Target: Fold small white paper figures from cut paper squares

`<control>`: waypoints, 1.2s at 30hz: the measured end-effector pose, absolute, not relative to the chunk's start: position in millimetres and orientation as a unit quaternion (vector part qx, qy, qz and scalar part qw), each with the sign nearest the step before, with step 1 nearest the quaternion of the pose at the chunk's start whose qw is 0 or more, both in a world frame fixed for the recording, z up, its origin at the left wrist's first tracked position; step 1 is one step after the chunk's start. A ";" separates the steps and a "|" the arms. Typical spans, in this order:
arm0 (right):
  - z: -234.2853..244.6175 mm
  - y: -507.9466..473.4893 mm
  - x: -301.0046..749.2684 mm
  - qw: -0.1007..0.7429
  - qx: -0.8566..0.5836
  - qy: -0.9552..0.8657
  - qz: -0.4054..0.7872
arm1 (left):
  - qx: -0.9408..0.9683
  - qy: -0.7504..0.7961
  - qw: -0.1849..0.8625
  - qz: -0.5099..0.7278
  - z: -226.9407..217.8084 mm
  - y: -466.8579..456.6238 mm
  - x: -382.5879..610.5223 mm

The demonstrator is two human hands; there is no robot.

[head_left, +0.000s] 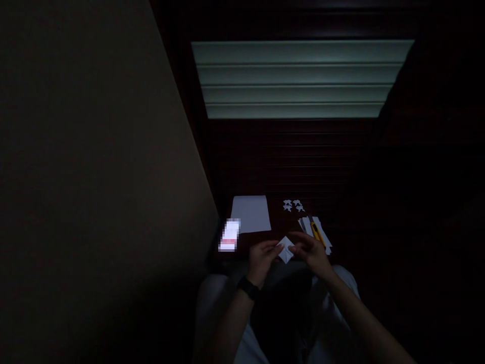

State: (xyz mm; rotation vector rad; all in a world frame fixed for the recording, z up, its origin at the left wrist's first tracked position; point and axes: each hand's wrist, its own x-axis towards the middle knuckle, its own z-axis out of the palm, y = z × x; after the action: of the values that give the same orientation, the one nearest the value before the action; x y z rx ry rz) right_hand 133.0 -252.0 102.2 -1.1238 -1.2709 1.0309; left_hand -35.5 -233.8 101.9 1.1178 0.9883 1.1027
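Observation:
A small square of folded white paper [286,251], turned like a diamond with crease lines on its face, is held up between both hands near the table's front edge. My left hand [262,257], with a dark watch on its wrist, pinches the paper's left corner, thumb on top. On the opposite side, my right hand [311,253] grips the right corner with its thumb pressed on the face. The fingers behind the paper are hidden.
White paper sheets [250,213] lie at the table's back left, beside a lit phone [229,234]. Several small folded paper pieces [293,205] sit at the back. A yellow utility knife [317,233] rests on paper strips [326,235] at right. A wall [113,151] borders the left.

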 end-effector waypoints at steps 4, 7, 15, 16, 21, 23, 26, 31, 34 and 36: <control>97.3 -243.7 135.6 0.535 -0.488 -0.511 0.462 | 0.500 0.412 0.620 0.442 103.2 -222.9 -42.5; 92.7 -237.6 134.9 0.528 -0.492 -0.506 0.472 | 0.503 0.428 0.606 0.443 99.6 -211.0 -44.3; 80.0 -200.1 131.0 0.547 -0.502 -0.498 0.448 | 0.500 0.460 0.557 0.477 82.5 -178.2 -39.6; 77.1 -192.1 130.1 0.553 -0.504 -0.493 0.444 | 0.500 0.454 0.557 0.482 82.3 -173.3 -38.6; 57.5 -152.4 117.2 0.604 -0.514 -0.434 0.427 | 0.475 0.418 0.573 0.521 79.9 -136.4 -31.9; 50.3 -137.7 113.2 0.606 -0.509 -0.426 0.439 | 0.461 0.428 0.572 0.527 75.1 -115.9 -29.4; 46.0 -112.8 117.4 0.602 -0.482 -0.456 0.443 | 0.464 0.449 0.560 0.519 63.1 -83.3 -27.6; 46.0 -65.1 142.0 0.523 -0.487 -0.543 0.441 | 0.479 0.487 0.550 0.480 35.4 -41.1 -26.8; 37.4 -46.7 149.6 0.449 -0.503 -0.576 0.462 | 0.475 0.487 0.572 0.458 19.4 -28.3 -24.3; 28.6 -40.7 150.5 0.420 -0.518 -0.584 0.463 | 0.477 0.483 0.587 0.442 12.1 -23.8 -22.2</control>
State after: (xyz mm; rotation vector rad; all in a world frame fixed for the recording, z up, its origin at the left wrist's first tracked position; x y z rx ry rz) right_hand 150.5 -40.7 28.6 -1.2988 -1.4649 1.1600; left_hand -22.2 -23.8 12.1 1.1109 1.1248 1.0309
